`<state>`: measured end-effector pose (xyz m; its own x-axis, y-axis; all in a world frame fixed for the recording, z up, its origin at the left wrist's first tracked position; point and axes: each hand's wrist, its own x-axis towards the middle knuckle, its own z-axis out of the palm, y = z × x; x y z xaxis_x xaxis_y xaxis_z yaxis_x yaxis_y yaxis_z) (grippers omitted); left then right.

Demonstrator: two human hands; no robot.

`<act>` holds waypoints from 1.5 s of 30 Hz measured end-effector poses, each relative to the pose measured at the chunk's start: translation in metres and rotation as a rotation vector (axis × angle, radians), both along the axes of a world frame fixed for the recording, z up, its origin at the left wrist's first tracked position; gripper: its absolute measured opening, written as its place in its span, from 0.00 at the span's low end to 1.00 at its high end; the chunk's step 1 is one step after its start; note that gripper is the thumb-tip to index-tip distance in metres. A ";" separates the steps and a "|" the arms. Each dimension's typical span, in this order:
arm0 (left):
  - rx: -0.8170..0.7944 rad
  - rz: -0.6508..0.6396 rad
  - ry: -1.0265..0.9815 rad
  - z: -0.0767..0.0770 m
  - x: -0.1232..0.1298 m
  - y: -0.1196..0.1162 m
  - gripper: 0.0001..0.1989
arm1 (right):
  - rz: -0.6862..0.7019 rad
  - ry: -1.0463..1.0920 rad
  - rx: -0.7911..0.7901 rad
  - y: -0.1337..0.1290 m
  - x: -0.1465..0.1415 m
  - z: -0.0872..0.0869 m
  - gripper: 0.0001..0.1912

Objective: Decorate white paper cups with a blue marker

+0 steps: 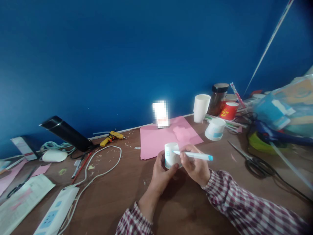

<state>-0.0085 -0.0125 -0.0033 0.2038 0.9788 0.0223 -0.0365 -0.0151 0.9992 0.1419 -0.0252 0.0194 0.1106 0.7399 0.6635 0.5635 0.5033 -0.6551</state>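
My left hand point(162, 173) is closed around the lower part of a white paper cup point(171, 150), which is held upside down above the brown table. A small light-blue squared mark shows on the cup's side, and blue runs along its lower edge. In my right hand point(194, 164) is a white marker point(197, 155) with a light-blue end, gripped between thumb and fingers. Its tip meets the cup's side just right of the blue mark. Behind the cup lie pink paper sheets point(156, 138), with a pink cut-out shape point(183, 133) on top.
Right of the paper stand another upturned cup point(215, 129), a tall white cup point(201, 107), a dark jar point(218, 98) and a red cup point(229, 111). Black scissors point(256, 165) lie at the right. To the left are a yellow glue gun point(111, 138), a looped cable and a power strip point(55, 213).
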 end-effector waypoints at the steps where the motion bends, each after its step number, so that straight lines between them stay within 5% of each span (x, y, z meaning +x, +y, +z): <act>1: 0.003 0.002 0.001 0.000 0.000 0.000 0.28 | -0.003 0.006 0.004 0.000 0.000 0.000 0.05; 15: -0.010 0.006 -0.004 0.001 -0.002 0.001 0.28 | 0.022 0.199 -0.050 0.003 0.001 -0.011 0.04; 45: -0.032 -0.008 -0.116 -0.004 -0.001 0.004 0.29 | 0.055 0.193 -0.077 0.003 0.002 -0.013 0.05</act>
